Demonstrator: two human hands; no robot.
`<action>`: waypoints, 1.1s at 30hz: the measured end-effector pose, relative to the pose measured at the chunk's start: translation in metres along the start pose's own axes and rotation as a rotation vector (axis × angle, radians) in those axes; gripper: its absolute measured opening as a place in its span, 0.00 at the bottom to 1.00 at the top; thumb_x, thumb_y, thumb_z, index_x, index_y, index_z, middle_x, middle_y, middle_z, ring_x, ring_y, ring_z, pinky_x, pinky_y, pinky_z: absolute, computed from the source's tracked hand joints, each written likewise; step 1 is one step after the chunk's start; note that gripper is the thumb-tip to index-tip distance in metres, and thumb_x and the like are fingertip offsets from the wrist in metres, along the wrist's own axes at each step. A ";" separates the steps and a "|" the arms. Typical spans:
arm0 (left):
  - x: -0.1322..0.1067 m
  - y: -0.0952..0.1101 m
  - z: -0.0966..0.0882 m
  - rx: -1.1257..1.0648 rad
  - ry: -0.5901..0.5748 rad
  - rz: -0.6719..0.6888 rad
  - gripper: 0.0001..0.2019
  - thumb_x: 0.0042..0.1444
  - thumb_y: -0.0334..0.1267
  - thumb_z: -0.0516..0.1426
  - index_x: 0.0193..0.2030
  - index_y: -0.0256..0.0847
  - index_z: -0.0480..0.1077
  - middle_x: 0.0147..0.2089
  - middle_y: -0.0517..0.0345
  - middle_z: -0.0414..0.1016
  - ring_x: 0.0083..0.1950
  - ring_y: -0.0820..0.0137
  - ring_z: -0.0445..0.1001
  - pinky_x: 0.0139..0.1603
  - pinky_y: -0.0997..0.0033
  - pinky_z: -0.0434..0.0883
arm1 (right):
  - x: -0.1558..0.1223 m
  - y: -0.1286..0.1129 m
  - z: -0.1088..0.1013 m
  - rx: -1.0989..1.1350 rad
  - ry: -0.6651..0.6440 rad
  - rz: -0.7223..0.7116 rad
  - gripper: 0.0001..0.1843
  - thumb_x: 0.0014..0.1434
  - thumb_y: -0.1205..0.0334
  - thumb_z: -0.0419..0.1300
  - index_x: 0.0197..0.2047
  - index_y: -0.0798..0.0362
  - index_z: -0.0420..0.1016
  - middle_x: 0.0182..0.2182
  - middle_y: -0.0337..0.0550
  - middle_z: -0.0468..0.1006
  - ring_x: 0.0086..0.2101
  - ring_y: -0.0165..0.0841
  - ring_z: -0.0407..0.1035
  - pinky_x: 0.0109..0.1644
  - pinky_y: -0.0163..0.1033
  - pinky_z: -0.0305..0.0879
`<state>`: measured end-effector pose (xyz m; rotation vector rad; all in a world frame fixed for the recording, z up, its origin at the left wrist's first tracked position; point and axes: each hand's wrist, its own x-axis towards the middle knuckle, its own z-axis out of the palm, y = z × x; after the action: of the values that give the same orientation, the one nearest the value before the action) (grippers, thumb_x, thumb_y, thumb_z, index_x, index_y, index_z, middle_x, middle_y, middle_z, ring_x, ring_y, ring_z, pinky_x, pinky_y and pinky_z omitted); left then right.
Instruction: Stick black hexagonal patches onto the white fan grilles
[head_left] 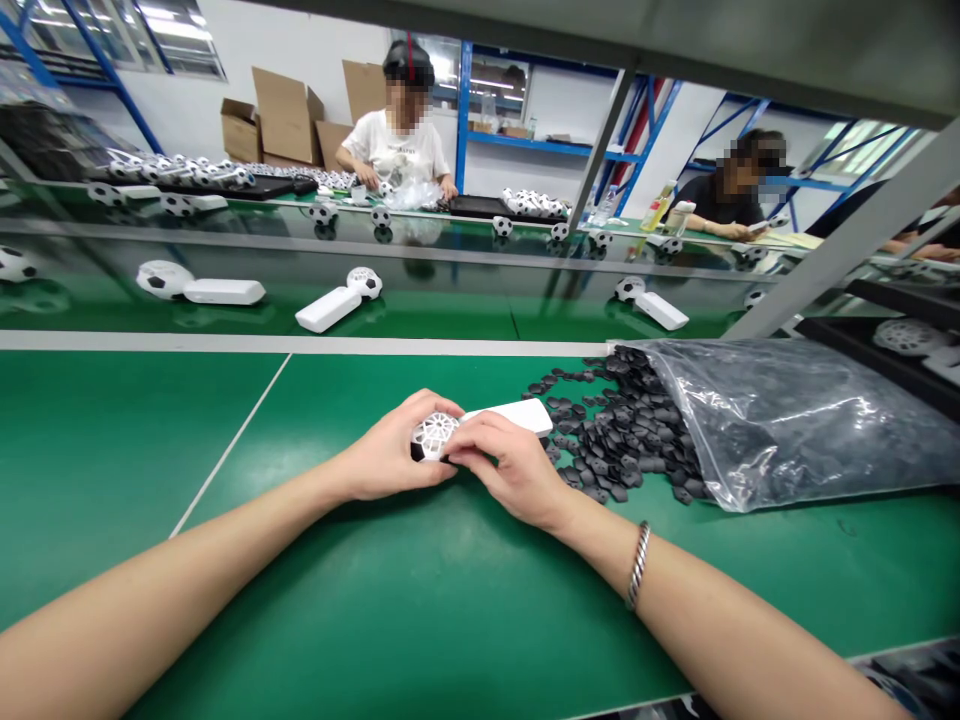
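Over at nine o'clock the green surface [112,450] lies bare apart from a white line running across it, and further up at about ten o'clock a finished ball-headed fan [196,284] lies on the moving belt [450,310], with another fan [339,298] just to its right. Coming to centre now, the left hand [390,450] cups the round white lattice head of the small fan [469,428], fingers curled together around its left side and thumb over the top. The fan rests low on the surface at dead centre, its white handle pointing off toward two o'clock. The right hand [504,468] meets it from the other side, fingers pressed together and pinching at the edge of the lattice head, the two hands touching across it; whether a small piece sits under those fingertips I cannot tell. A metal bracelet [638,563] rides the right wrist at five o'clock. Just beside the right hand, toward three o'clock, a heap of small dark pieces [607,440] spills onto the surface from the mouth of a clear plastic bag [795,420] lying on its side. At twelve o'clock a person in a white shirt [397,150] works across the belt, and at two o'clock another person in dark clothing [724,195] sits at the far side.
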<state>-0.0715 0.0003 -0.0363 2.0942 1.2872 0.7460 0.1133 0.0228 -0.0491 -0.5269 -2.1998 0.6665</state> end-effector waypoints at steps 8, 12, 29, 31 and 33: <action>0.000 0.002 0.002 -0.004 0.012 -0.027 0.22 0.43 0.38 0.59 0.47 0.44 0.62 0.46 0.58 0.63 0.47 0.64 0.65 0.48 0.63 0.64 | 0.001 0.004 -0.005 -0.088 0.025 0.147 0.09 0.52 0.60 0.63 0.35 0.52 0.69 0.34 0.40 0.70 0.37 0.32 0.64 0.43 0.38 0.62; -0.001 0.003 0.001 -0.005 0.001 -0.031 0.23 0.43 0.42 0.60 0.48 0.45 0.62 0.47 0.58 0.63 0.47 0.64 0.65 0.48 0.63 0.65 | 0.001 0.007 -0.005 -0.123 0.012 0.133 0.10 0.52 0.59 0.63 0.35 0.51 0.68 0.34 0.39 0.70 0.37 0.32 0.64 0.43 0.39 0.61; -0.001 0.003 0.002 0.020 0.011 -0.018 0.20 0.45 0.40 0.58 0.47 0.44 0.62 0.47 0.57 0.63 0.48 0.64 0.65 0.50 0.62 0.64 | 0.001 0.007 -0.005 -0.147 0.014 0.141 0.11 0.53 0.56 0.62 0.35 0.51 0.67 0.33 0.40 0.71 0.36 0.32 0.64 0.41 0.39 0.60; -0.001 0.004 0.002 0.021 0.017 -0.017 0.20 0.46 0.40 0.57 0.47 0.44 0.62 0.47 0.57 0.63 0.48 0.64 0.65 0.50 0.62 0.64 | 0.000 0.006 -0.005 -0.151 0.013 0.142 0.11 0.53 0.56 0.62 0.36 0.52 0.67 0.34 0.40 0.71 0.36 0.33 0.64 0.41 0.39 0.60; -0.001 0.004 0.002 0.022 0.017 -0.015 0.19 0.46 0.40 0.57 0.47 0.44 0.62 0.47 0.57 0.63 0.48 0.64 0.65 0.50 0.63 0.64 | 0.001 0.006 -0.005 -0.154 0.012 0.146 0.11 0.53 0.57 0.62 0.37 0.52 0.66 0.34 0.40 0.71 0.36 0.33 0.64 0.41 0.39 0.60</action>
<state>-0.0680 -0.0025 -0.0351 2.0977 1.3245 0.7483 0.1176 0.0294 -0.0498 -0.7745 -2.2278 0.5703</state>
